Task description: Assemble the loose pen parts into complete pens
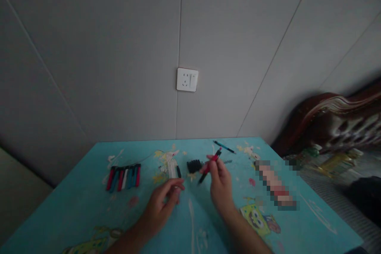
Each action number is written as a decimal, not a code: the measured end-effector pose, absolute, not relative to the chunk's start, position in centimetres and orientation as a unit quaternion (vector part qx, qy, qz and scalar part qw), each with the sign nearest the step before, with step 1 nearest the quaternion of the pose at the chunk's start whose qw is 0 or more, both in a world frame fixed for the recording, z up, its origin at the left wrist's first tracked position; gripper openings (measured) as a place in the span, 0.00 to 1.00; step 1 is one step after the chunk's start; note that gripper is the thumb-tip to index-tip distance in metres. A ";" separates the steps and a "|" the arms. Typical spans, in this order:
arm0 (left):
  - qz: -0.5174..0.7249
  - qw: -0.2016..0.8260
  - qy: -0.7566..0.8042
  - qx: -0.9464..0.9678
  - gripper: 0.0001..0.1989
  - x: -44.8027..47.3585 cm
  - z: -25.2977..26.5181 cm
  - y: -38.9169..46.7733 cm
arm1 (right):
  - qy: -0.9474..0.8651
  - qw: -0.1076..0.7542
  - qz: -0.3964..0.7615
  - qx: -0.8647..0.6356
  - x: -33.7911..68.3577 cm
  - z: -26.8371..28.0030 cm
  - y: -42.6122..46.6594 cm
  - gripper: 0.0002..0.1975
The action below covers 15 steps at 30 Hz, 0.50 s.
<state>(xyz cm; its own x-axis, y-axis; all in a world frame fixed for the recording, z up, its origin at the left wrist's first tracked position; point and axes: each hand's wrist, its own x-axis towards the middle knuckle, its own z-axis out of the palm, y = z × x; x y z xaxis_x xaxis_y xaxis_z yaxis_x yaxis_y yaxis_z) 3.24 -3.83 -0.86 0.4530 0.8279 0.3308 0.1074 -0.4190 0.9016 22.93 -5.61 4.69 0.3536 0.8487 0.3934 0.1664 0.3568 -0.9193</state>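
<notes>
My right hand grips a red-and-black pen between thumb and fingers, its dark end slanting down to the left. To its left, my left hand hovers low over the table with fingers curled and thumb drawn in; whether anything small is in them is hidden. Just beyond the left hand lie a bundle of thin white sticks and a short black piece. A cluster of small black parts sits between the hands. Farther back rests a blue-and-black pen.
Red, blue and white pen barrels with black ends lie in a row at the left. A blurred-out long object lies on the right of the turquoise cartoon-print table. A wall socket is behind; a dark carved headboard stands right.
</notes>
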 end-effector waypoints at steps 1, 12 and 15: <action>0.389 0.372 0.296 0.789 0.12 3.0 -0.8 -3.8 | -0.519 0.637 0.194 -0.535 24.7 4.9 -4.9 0.17; 0.224 0.119 0.175 0.951 0.10 3.7 -0.8 -5.0 | -0.607 0.216 0.008 -0.765 43.4 4.0 6.6 0.17; 0.217 0.119 0.180 0.952 0.09 3.7 -1.1 -4.9 | -0.629 0.183 0.046 -0.754 43.8 3.3 7.9 0.14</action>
